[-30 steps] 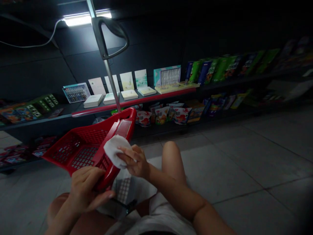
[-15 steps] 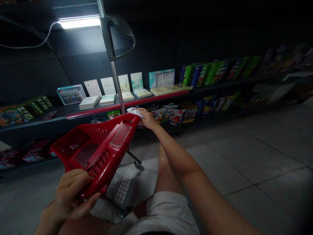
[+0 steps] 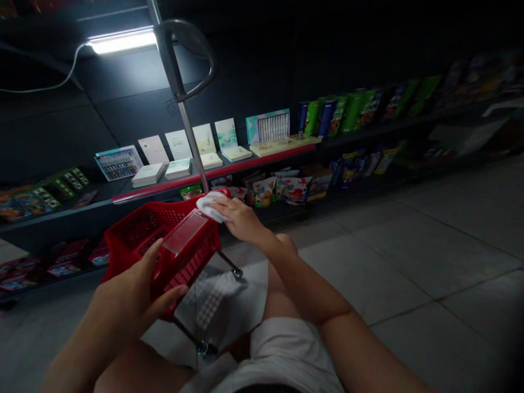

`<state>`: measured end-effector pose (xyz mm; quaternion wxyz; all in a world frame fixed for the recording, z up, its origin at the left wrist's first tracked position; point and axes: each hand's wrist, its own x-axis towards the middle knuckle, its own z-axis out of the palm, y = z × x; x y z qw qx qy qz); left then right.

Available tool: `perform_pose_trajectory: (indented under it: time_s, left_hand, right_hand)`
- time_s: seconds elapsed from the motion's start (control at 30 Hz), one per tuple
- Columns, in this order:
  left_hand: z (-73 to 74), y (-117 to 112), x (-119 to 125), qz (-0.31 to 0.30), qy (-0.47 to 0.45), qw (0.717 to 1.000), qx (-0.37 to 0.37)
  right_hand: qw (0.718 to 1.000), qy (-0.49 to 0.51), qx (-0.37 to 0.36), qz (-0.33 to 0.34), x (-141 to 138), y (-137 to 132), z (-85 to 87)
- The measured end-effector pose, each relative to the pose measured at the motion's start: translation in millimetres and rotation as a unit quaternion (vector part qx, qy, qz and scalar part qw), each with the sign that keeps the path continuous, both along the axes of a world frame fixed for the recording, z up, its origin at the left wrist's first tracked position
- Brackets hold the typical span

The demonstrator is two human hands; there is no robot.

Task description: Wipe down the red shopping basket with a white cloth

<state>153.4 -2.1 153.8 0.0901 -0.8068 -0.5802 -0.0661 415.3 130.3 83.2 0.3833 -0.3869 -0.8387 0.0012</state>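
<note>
A red plastic shopping cart basket (image 3: 210, 241) is in front of me, joined to a wheeled metal frame. My left hand (image 3: 123, 299) grips its near left end, with the thumb low on the outer wall and a finger up by the rim; the other fingers are hidden. In my right hand (image 3: 240, 219) is a folded white cloth (image 3: 209, 205), pressed onto the right end of the rim. A rectangular clear panel (image 3: 185, 233) lies on the rim between my hands. From behind the basket rises a metal pole (image 3: 191, 134) with a grey loop handle (image 3: 176, 76).
A dark shelf with a red front edge (image 3: 262, 161) runs behind the cart, bearing upright cards and boxes (image 3: 268, 128). Snack bags (image 3: 297, 188) fill the lower level. Cart wheels (image 3: 236, 272) stand on the tiled floor (image 3: 393, 262), close to my legs.
My right hand has drawn the cloth left and nearer along the rim. My left hand has shifted up and its thumb has spread. The basket has turned slightly in view.
</note>
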Motion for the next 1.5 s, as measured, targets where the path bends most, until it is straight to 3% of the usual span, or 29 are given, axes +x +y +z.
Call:
perform_pose_trajectory:
  time_s: [0.1, 0.17, 0.27, 0.4, 0.5, 0.67, 0.77, 0.83, 1.0, 1.13, 1.23, 1.37, 1.43, 1.5]
  left_hand:
    - [-4.1, 2, 34, 0.048, 0.099, 0.994, 0.021]
    - [-6.1, 5, 46, 0.078, 0.128, 0.988, 0.034]
    - [-6.5, 9, 55, 0.101, 0.160, 0.981, 0.037]
    - [-7.1, 10, 56, 0.098, 0.192, 0.976, 0.044]
    - [-9.0, 5, 53, 0.088, 0.203, 0.974, 0.055]
    - [-12.7, -6, 45, 0.078, 0.218, 0.971, 0.065]
    - [-14.7, -11, 35, 0.076, 0.216, 0.971, 0.069]
    - [-15.8, -15, 24, 0.066, 0.211, 0.973, 0.067]
    - [-18.0, -29, -23, 0.025, 0.173, 0.981, 0.084]
    - [-20.2, -35, -66, 0.000, 0.139, 0.986, 0.087]
    - [-23.7, -33, -92, -0.039, 0.101, 0.989, 0.102]
    - [-23.9, -28, -118, -0.020, 0.085, 0.992, 0.090]
    - [-18.0, -25, -121, -0.020, 0.063, 0.994, 0.086]
    - [-8.4, -23, -111, -0.034, 0.039, 0.992, 0.115]
  right_hand:
    - [0.996, 0.047, -0.029, -0.069, 11, 35, 2.8]
    - [0.991, 0.085, -0.031, -0.098, 2, 39, -2.3]
    - [0.988, 0.128, -0.011, -0.089, -29, 8, -19.5]
    - [0.992, 0.118, 0.025, -0.019, -59, -44, -38.6]
    - [0.998, 0.052, 0.034, 0.011, -45, -43, -35.2]
    - [0.998, 0.052, 0.026, -0.025, 12, 19, -9.4]
    - [0.998, 0.040, 0.020, 0.049, 31, 44, 2.5]
    - [0.994, 0.040, 0.011, 0.104, 36, 46, 7.0]
    - [0.976, 0.039, -0.021, 0.213, 34, 8, 13.2]
    - [0.966, 0.040, -0.027, 0.253, 29, -19, 15.1]
    - [0.963, 0.063, -0.047, 0.258, 24, -20, 11.5]
    - [0.961, 0.114, -0.087, 0.237, 24, -5, -3.5]
    - [0.962, 0.156, -0.120, 0.190, 27, 10, -8.2]
    - [0.949, 0.252, -0.154, 0.113, 27, 26, -0.3]
